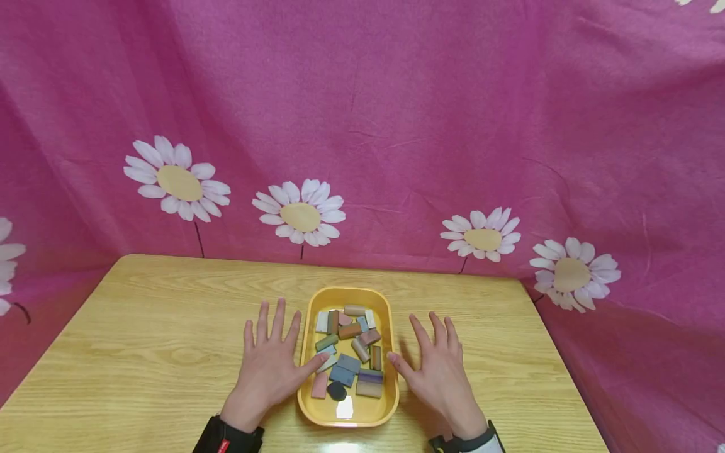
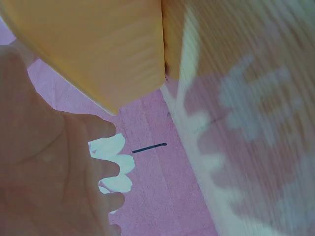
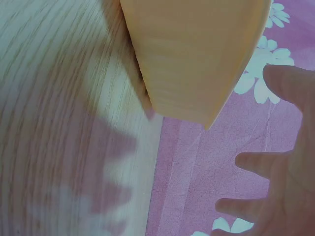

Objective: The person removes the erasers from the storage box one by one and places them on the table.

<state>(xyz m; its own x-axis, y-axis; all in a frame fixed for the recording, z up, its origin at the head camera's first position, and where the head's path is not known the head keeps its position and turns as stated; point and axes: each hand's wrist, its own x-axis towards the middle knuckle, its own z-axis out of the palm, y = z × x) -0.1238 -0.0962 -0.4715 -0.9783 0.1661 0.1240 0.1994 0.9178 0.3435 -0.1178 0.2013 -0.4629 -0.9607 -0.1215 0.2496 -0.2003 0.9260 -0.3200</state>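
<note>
A yellow rectangular tray (image 1: 348,413) sits on the table between the two hands. Inside lie several small blocks: a rust-brown block (image 1: 349,331), blue-grey blocks (image 1: 342,375), a pink block (image 1: 320,385), and a dark rounded piece (image 1: 337,391). My left hand (image 1: 268,369) is spread flat at the tray's left side, its thumb reaching over the rim; the left wrist view shows the palm (image 2: 44,147) beside the tray wall (image 2: 98,49). On the other side my right hand (image 1: 439,374) has its fingers spread, thumb tip at the right rim. Neither hand holds anything.
The wooden table (image 1: 170,333) extends to both sides of the tray. Behind it hangs a magenta cloth (image 1: 385,126) with daisies, its lower part meeting the table's back edge. Dark bands (image 1: 229,435) circle the wrists.
</note>
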